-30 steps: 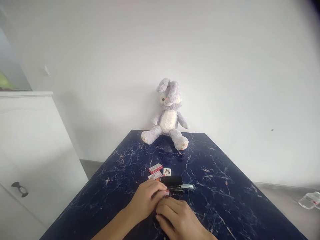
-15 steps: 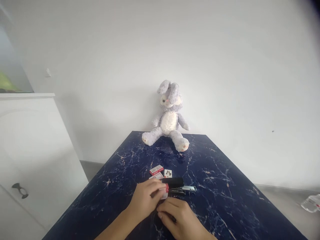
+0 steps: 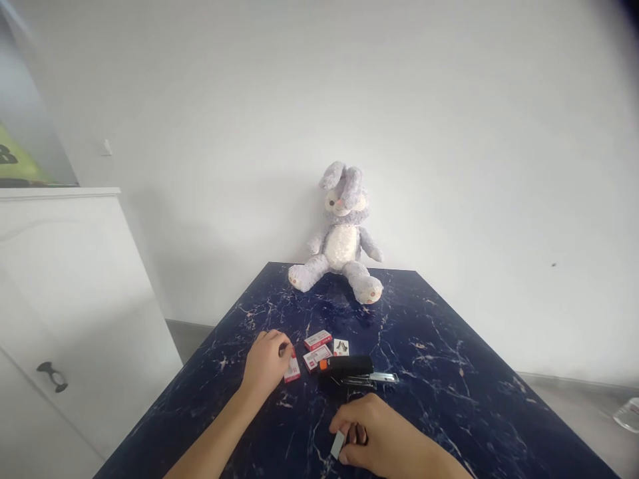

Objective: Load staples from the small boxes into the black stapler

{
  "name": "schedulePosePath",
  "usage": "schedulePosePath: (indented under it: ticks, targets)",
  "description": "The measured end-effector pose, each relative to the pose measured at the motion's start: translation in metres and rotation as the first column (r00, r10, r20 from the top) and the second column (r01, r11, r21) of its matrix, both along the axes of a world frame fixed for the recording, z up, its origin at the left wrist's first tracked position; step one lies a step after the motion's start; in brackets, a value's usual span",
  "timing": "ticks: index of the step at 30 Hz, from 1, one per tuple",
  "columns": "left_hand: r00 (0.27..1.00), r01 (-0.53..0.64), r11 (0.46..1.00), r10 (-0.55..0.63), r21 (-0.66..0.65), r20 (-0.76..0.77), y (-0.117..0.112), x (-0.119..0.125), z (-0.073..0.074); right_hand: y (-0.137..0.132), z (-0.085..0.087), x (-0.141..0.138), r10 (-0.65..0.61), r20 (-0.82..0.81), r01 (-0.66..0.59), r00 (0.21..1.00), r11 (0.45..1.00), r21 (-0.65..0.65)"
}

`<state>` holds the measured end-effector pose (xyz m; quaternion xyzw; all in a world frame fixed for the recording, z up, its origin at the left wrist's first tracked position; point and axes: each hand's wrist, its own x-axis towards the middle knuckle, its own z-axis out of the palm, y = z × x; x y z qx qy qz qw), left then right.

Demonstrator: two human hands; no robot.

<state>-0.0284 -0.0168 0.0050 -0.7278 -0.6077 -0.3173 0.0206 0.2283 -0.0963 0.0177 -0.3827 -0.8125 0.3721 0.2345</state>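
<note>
My left hand is closed at the left of the group, its fingertips on the upper end of a small red-and-white staple box resting on the table. In my right hand, near the table's front, a small grey strip of staples is pinched between thumb and fingers. Just beyond that hand lies a black stapler with an orange mark, its silver metal part sticking out to the right. Behind it are two more red-and-white boxes, one farther back and one nearer, and a small white box with a picture on it.
A grey plush rabbit sits at the far end of the dark blue marbled table, against the white wall. To the left stands a white cabinet. A clear plastic bottle is down at the right edge.
My left hand has moved left and away from me with the staple box, now on the table. My right hand has drawn back slightly, and the staple strip now shows in it.
</note>
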Motion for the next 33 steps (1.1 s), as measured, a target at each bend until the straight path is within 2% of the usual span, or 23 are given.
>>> schedulePosePath:
  ticks: [3, 5, 7, 8, 10, 11, 12, 15, 19, 26, 33]
  targets:
    - [0.985, 0.165, 0.985, -0.167, 0.040, 0.045, -0.010, 0.010, 0.008, 0.000, 0.002, 0.001, 0.002, -0.001, -0.002, 1.000, 1.000, 0.015]
    - [0.936, 0.343, 0.939, -0.344, 0.027, 0.080, -0.018, 0.019, 0.011, 0.003, 0.007, 0.004, -0.026, -0.042, 0.028, 0.999, 0.998, 0.049]
    - [0.882, 0.462, 0.887, -0.458, -0.013, 0.111, -0.024, 0.028, 0.009, 0.010, 0.013, 0.014, -0.130, -0.117, 0.143, 0.985, 0.984, 0.108]
    - [0.867, 0.489, 0.872, -0.481, -0.033, 0.125, -0.026, 0.031, 0.007, 0.016, 0.016, 0.021, -0.215, -0.166, 0.239, 0.962, 0.961, 0.140]
    - [0.861, 0.499, 0.863, -0.485, -0.072, 0.152, -0.027, 0.035, 0.002, 0.028, 0.018, 0.039, -0.407, -0.272, 0.461, 0.872, 0.870, 0.174]
    - [0.861, 0.498, 0.863, -0.481, -0.086, 0.163, -0.026, 0.036, -0.001, 0.035, 0.016, 0.048, -0.471, -0.309, 0.535, 0.826, 0.827, 0.170]
    - [0.860, 0.499, 0.861, -0.479, -0.097, 0.173, -0.025, 0.036, -0.002, 0.041, 0.013, 0.057, -0.493, -0.328, 0.563, 0.806, 0.810, 0.165]
    - [0.865, 0.486, 0.867, -0.458, -0.111, 0.206, -0.021, 0.033, -0.005, 0.056, -0.001, 0.075, -0.473, -0.307, 0.525, 0.826, 0.843, 0.115]
    - [0.882, 0.451, 0.878, -0.412, -0.161, 0.227, -0.021, 0.031, -0.002, 0.062, -0.015, 0.076, -0.415, -0.221, 0.428, 0.882, 0.904, 0.008]
    - [0.886, 0.449, 0.871, -0.406, -0.199, 0.222, -0.023, 0.033, 0.002, 0.059, -0.011, 0.070, -0.382, -0.089, 0.389, 0.920, 0.919, 0.068]
    - [0.884, 0.457, 0.865, -0.417, -0.207, 0.210, -0.023, 0.033, 0.002, 0.060, -0.010, 0.070, -0.372, -0.052, 0.374, 0.927, 0.927, 0.032]
